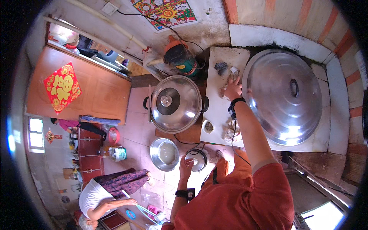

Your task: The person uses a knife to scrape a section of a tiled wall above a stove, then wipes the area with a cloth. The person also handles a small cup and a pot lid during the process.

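My right hand (233,88) reaches over the white tiled counter (214,103), its fingers spread on or just above a small crumpled bag (223,91); the exact contact is unclear. Close by lie a dark scouring pad (220,68) and a small pale packet (234,69). Nearer to me are a bowl of dark bits (209,126) and a plastic bag (229,134). My left hand (187,165) is beside a round lid with a pale knob (196,161), fingers bent; whether it grips the knob cannot be told.
A large metal lid (283,96) covers the stove to the right. Left of the counter stands a lidded wok (176,106), with a metal basin of whitish liquid (164,154) below it. A person with a broom (106,201) is at lower left; another person (83,126) stands farther back.
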Tool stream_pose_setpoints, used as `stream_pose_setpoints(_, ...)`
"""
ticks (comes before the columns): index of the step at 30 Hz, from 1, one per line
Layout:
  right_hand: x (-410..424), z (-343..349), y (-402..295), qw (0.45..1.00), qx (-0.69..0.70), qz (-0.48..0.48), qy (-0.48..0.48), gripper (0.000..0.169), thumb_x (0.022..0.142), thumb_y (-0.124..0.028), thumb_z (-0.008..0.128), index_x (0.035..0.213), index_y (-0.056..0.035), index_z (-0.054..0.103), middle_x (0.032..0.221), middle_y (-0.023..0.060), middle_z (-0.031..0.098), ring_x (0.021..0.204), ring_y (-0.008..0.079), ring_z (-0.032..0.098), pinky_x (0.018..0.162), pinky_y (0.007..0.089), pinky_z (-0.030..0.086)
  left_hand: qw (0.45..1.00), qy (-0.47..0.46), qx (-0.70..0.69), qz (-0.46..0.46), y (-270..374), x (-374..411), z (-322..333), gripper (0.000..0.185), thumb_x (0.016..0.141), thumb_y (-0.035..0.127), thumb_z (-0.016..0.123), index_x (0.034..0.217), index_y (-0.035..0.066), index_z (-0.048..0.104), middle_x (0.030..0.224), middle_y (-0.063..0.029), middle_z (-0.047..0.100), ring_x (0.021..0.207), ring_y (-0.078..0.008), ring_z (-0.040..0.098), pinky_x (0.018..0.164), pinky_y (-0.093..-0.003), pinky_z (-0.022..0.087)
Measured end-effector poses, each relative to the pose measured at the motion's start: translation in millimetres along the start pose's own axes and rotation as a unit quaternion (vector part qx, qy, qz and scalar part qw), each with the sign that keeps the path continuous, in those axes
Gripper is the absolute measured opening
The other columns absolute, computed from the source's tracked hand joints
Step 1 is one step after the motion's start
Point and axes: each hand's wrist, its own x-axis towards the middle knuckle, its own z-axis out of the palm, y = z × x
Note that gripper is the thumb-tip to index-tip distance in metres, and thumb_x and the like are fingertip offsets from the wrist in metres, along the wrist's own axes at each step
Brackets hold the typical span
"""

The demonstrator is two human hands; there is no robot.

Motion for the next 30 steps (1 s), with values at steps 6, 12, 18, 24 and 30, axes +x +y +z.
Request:
stream_pose_setpoints(6,23.4,8.9,6.8,0.996,0.005,-0.032,0.087,0.106,0.067,-0.042,0.077,0.148,-0.0145,0.014,0.150,0.0203,0.017,0.119,0.0437,0.042,0.085,0.0454,0.052,0.998,0.033,-0.005,-0.062,-7.7,-16.3,-3.9,0.058,0.085,0.003,0.063,0.135,-0.002,0.034,0.102,-0.0135,0.063,0.084,-0.0152,0.063,0.070,-0.0261,0.053)
stream_pose_setpoints(12,37.8,22.2,11.9,0.993,-0.017,-0.112,0.018,0.099,0.075,-0.035,0.071,0.149,-0.0180,0.009,0.154,0.0077,0.017,0.128,0.0396,0.036,0.096,0.0479,0.045,0.996,0.043,-0.036,-0.065,-24.7,-25.2,9.8,0.053,0.086,0.005,0.062,0.132,-0.001,0.038,0.099,-0.0128,0.064,0.082,-0.0156,0.063,0.066,-0.0267,0.054)
stream_pose_setpoints(18,9.5,27.9,10.9,0.972,-0.077,-0.220,0.012,0.076,0.075,-0.020,0.065,0.142,-0.0223,0.031,0.138,0.0036,0.038,0.121,0.0320,0.040,0.088,0.0489,0.048,0.999,0.013,-0.008,-0.028,-40.2,-12.3,25.4,0.052,0.086,0.009,0.062,0.132,-0.001,0.038,0.099,-0.0137,0.065,0.080,-0.0168,0.064,0.066,-0.0275,0.054)
stream_pose_setpoints(24,-28.3,41.8,17.5,0.957,-0.101,-0.271,0.028,0.051,0.075,-0.017,0.062,0.124,-0.0238,0.051,0.126,0.0038,0.045,0.117,0.0302,0.042,0.085,0.0472,0.047,1.000,0.007,0.014,-0.009,-7.8,8.4,36.0,0.049,0.087,0.009,0.062,0.130,0.000,0.041,0.100,-0.0132,0.065,0.081,-0.0167,0.065,0.069,-0.0277,0.052)
stream_pose_setpoints(30,-58.3,58.2,34.7,0.947,-0.048,-0.317,-0.016,0.048,0.071,-0.013,0.064,0.117,-0.0200,0.056,0.123,0.0064,0.048,0.116,0.0337,0.042,0.089,0.0471,0.045,0.999,-0.033,0.003,0.003,-12.6,24.5,30.7,0.052,0.088,0.010,0.062,0.133,-0.002,0.038,0.102,-0.0130,0.064,0.086,-0.0176,0.063,0.069,-0.0287,0.055)
